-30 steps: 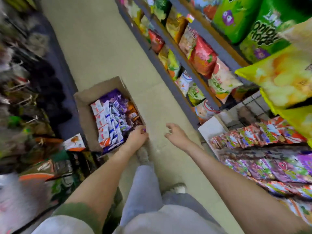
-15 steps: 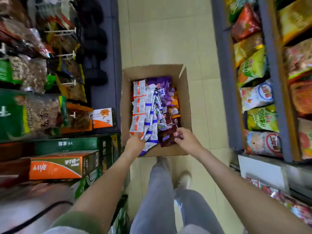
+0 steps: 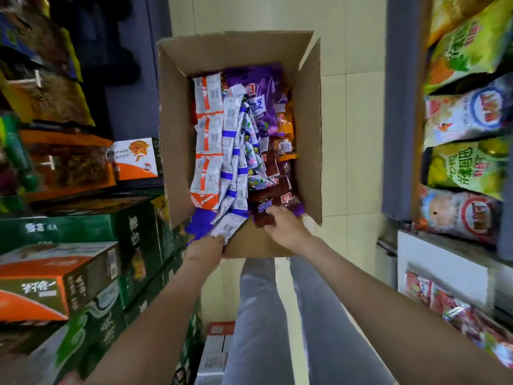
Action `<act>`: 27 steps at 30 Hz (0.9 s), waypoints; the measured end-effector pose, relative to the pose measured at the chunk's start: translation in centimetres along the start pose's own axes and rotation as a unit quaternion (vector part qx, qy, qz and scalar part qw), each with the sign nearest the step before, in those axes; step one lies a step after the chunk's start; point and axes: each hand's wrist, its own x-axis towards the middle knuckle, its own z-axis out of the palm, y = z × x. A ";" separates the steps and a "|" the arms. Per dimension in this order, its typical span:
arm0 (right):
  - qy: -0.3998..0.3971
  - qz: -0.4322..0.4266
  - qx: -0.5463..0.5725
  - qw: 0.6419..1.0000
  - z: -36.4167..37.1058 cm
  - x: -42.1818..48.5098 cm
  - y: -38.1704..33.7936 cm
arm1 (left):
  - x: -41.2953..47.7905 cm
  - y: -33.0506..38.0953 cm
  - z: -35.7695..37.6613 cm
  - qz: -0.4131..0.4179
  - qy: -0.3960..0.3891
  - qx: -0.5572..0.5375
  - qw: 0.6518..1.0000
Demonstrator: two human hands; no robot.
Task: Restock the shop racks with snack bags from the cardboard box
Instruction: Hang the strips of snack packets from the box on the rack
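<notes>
On the pale tiled floor [image 3: 349, 129] of the aisle, between two racks, the open cardboard box [image 3: 177, 140] stands with its flaps up, packed with snack bags. Along its left side runs a column of orange-and-white packets [image 3: 208, 132], at least three of them countable. Beside these lie overlapping white-and-blue strips [image 3: 233, 151], too tangled to count. Purple bags [image 3: 263, 84] fill the far end, and small orange and dark red packs line the right wall, mostly buried. At the near right corner the right hand [image 3: 284, 227] has its fingers curled over one dark red bag [image 3: 262, 211], gripping it. The left hand [image 3: 205, 245] sits at the box's near edge, where the strips spill over. Its fingers vanish beneath those packets, so I cannot tell how far it is closed or what it has. Two legs in grey trousers [image 3: 258, 315] stand just behind the box. The right-hand rack [image 3: 399, 134] shows four large crisp bags [image 3: 469, 168] on its lower shelf, with more cut off above and blurred red packs below. Stacked green cartons [image 3: 83, 229] and an orange-and-white carton [image 3: 136, 159] crowd the left side, whose upper shelves are too smeared to read.
</notes>
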 end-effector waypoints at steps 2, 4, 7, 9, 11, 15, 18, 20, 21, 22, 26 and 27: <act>-0.002 -0.010 -0.009 1.000 -0.7 -0.3 -0.3 | -0.2 -0.1 0.4 0.004 0.000 -0.012 1.000; -0.001 -0.022 -0.023 0.999 -1.4 -0.4 -0.5 | 0.1 -0.6 0.5 0.001 -0.012 -0.046 0.999; 0.006 -0.035 -0.033 0.999 -2.0 -0.3 -0.9 | 0.7 -1.8 0.3 -0.022 -0.031 -0.083 0.996; 0.006 -0.038 -0.039 0.998 -1.9 -0.2 -1.1 | 1.0 -2.3 0.2 -0.043 -0.045 -0.131 0.989; -0.001 -0.039 -0.040 0.998 -1.4 -0.1 -1.3 | 1.2 -2.7 0.1 -0.068 -0.066 -0.192 0.977; -0.008 -0.037 -0.047 0.998 -0.3 -0.1 -1.5 | 0.7 -2.5 -0.7 -0.039 -0.063 -0.052 0.996; -0.012 -0.037 -0.048 0.998 0.4 -0.2 -1.4 | 0.1 -1.5 -1.1 -0.002 -0.017 0.036 0.999; -0.015 -0.036 -0.047 0.998 0.8 -0.1 -1.2 | 0.2 -1.1 -0.9 0.007 -0.016 0.013 1.000; -0.016 -0.035 -0.048 0.998 1.0 -0.1 -1.1 | 0.3 -1.0 -0.8 0.001 -0.018 -0.007 1.000; -0.017 -0.033 -0.047 0.998 1.3 0.0 -1.0 | 0.5 -1.0 -0.7 -0.010 -0.018 -0.020 1.000; -0.016 -0.019 -0.042 0.999 2.0 0.4 -0.5 | 1.3 -0.8 -1.1 -0.030 0.009 0.014 0.999; -0.019 -0.016 -0.044 0.999 2.0 0.5 -0.5 | 1.3 -0.7 -1.4 -0.027 0.014 0.034 0.999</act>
